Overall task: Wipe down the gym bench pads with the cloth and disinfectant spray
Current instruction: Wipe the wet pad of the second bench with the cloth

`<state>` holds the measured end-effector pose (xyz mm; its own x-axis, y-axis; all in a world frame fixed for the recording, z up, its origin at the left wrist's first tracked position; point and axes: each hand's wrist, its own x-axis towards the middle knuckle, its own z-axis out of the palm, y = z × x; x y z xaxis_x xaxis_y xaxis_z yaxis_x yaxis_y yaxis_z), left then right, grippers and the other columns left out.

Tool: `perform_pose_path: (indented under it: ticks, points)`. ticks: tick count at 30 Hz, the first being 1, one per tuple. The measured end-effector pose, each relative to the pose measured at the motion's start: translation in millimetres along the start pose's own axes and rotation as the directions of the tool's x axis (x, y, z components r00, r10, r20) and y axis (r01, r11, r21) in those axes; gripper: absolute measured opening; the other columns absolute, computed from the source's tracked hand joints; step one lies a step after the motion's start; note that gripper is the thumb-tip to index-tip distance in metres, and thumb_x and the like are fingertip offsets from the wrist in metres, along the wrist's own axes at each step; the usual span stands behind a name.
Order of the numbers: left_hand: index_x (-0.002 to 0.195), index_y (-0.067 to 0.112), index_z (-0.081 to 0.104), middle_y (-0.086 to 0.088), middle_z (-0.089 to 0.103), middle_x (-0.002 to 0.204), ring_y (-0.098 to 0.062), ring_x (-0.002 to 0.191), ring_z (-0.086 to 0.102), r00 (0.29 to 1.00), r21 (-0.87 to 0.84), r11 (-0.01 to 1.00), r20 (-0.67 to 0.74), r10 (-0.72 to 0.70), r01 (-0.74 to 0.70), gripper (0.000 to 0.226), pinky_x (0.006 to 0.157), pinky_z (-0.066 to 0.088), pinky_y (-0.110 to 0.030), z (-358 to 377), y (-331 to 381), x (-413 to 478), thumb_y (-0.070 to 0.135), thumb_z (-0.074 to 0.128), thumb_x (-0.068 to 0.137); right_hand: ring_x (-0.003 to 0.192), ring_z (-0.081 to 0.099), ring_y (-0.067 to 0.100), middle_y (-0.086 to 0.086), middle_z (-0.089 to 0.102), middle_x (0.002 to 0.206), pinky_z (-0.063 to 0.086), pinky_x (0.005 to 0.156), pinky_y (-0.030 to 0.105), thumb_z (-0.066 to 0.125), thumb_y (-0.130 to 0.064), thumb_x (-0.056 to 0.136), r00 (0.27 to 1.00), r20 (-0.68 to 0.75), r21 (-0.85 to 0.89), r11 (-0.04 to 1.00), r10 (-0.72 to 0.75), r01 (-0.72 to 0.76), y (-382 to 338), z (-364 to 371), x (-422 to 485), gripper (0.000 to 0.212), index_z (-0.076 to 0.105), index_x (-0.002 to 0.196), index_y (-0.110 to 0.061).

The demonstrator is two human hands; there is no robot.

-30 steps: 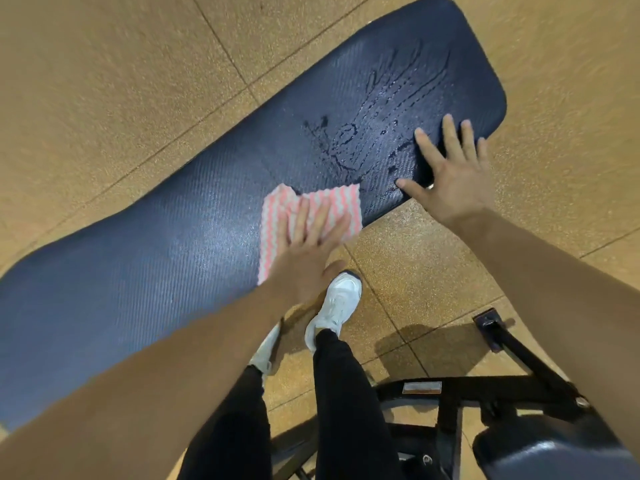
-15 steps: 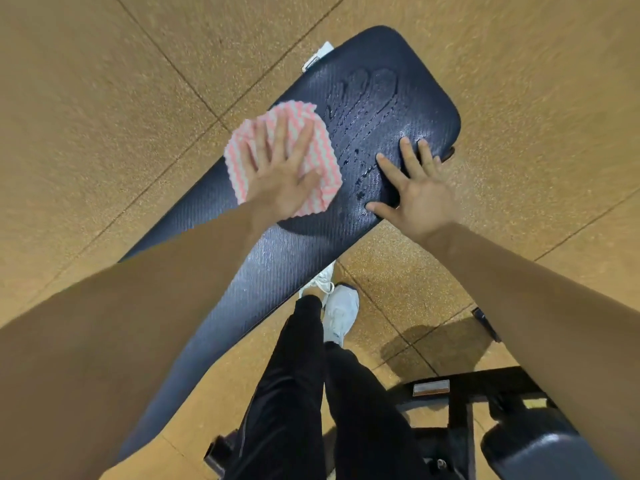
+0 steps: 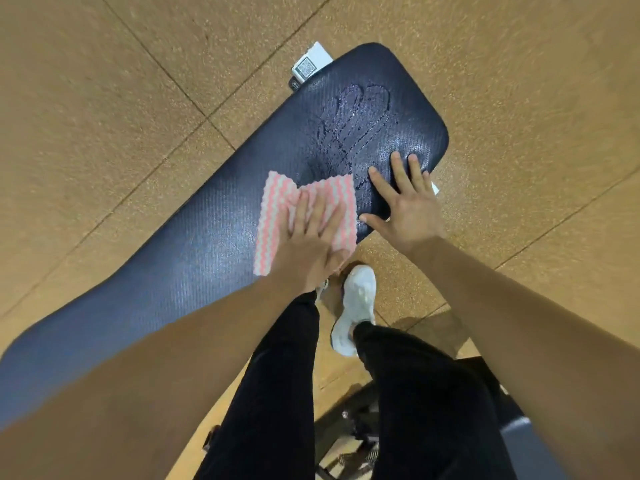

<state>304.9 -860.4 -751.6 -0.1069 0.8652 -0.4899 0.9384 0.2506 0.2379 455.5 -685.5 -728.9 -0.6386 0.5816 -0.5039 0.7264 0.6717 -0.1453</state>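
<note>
The wiping is in the middle, I judge, not near the end. The left hand [image 3: 311,244] lies flat with spread fingers on the pink-and-white striped cloth [image 3: 304,220], pressing it on the near edge of the long dark navy padded gym bench pad [image 3: 194,251]; it is not closed around the cloth. The right hand [image 3: 405,206] is open too, palm down on the pad just beside the cloth, holding nothing. Beyond the cloth, toward the rounded end, wet streaks of liquid [image 3: 353,126] are not yet wiped (they look like spray, but I cannot be sure). The long part toward the left shows only a dull sheen, so whether it is already cleaned I cannot tell. No spray bottle is visible.
</note>
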Motion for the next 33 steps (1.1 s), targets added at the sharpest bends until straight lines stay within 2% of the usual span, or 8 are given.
perform_pose_path:
  ticks: [4,11,16,18,22,24,28,33]
  points:
    - [0.165,0.025,-0.001,-0.016,-0.007,0.172,-0.043,0.157,-0.009,0.999,0.008,1.0,0.035,-0.025,0.025,0.084,0.122,-0.003,-0.063,3,10,-18,0.066,0.034,0.101,0.155,0.004,0.041,0.014,0.014,0.169,0.014,0.126,0.056,0.047,-0.067,0.095,1.0,0.006,0.024,1.0,0.01,-0.01,1,-5,-3,0.08,0.017,0.162,-0.034]
    - [0.163,0.039,-0.005,-0.011,-0.013,0.172,-0.044,0.155,-0.015,0.995,-0.017,0.997,0.059,-0.076,0.077,0.084,0.117,-0.013,-0.063,-29,-20,21,0.077,0.03,0.097,0.151,0.019,0.043,0.015,0.028,0.163,0.025,0.121,0.058,0.058,-0.058,0.094,0.998,-0.062,0.104,0.995,0.001,0.006,4,-6,-6,0.073,0.034,0.155,-0.027]
    - [0.163,0.04,-0.003,-0.011,-0.015,0.172,-0.045,0.155,-0.017,0.965,-0.141,0.956,-0.001,-0.26,0.258,0.086,0.117,-0.013,-0.068,-67,-45,86,0.078,0.032,0.094,0.137,0.037,0.038,0.013,0.041,0.154,0.039,0.109,0.054,0.06,-0.045,0.095,0.984,-0.178,0.152,0.988,0.005,0.022,22,-13,6,0.059,0.047,0.146,-0.017]
    - [0.162,0.04,-0.007,-0.011,-0.018,0.171,-0.045,0.154,-0.018,0.95,-0.164,0.937,-0.009,-0.314,0.308,0.088,0.118,-0.011,-0.068,-80,-48,111,0.079,0.03,0.093,0.141,0.034,0.038,0.014,0.037,0.157,0.036,0.114,0.052,0.06,-0.042,0.096,0.973,-0.212,0.2,0.979,0.088,-0.045,33,-19,14,0.06,0.045,0.147,-0.015]
    - [0.163,0.035,-0.007,-0.014,-0.019,0.17,-0.044,0.155,-0.018,0.933,-0.208,0.914,-0.02,-0.36,0.349,0.088,0.12,-0.01,-0.069,-86,-41,130,0.074,0.032,0.096,0.153,0.02,0.032,0.008,0.02,0.168,0.026,0.123,0.048,0.061,-0.048,0.097,0.971,-0.13,0.275,0.948,0.203,-0.161,52,-32,30,0.073,0.033,0.157,-0.017]
    - [0.164,0.033,-0.006,-0.016,-0.018,0.17,-0.046,0.154,-0.019,0.944,-0.179,0.931,-0.029,-0.329,0.319,0.085,0.119,-0.011,-0.069,-80,-35,124,0.071,0.032,0.098,0.155,0.017,0.03,0.007,0.017,0.169,0.022,0.123,0.045,0.062,-0.048,0.097,0.976,-0.108,0.289,0.945,0.191,-0.153,56,-34,32,0.075,0.031,0.158,-0.018]
    - [0.164,0.032,-0.001,-0.019,-0.009,0.171,-0.05,0.154,-0.012,0.991,-0.086,0.989,-0.046,-0.125,0.121,0.081,0.118,-0.008,-0.071,-60,-24,99,0.069,0.031,0.1,0.157,0.011,0.028,0.007,0.017,0.169,0.017,0.126,0.04,0.065,-0.039,0.098,0.978,-0.093,0.397,0.908,0.187,-0.136,57,-33,30,0.073,0.031,0.159,-0.017]
    - [0.162,0.037,-0.012,-0.013,-0.022,0.169,-0.042,0.152,-0.027,0.996,0.0,1.0,0.084,0.024,-0.024,0.078,0.118,-0.013,-0.064,-30,19,58,0.073,0.019,0.1,0.153,0.024,0.029,0.01,0.028,0.164,0.022,0.124,0.037,0.072,-0.038,0.092,0.976,-0.11,0.421,0.898,0.189,-0.127,60,-35,33,0.073,0.041,0.154,-0.015]
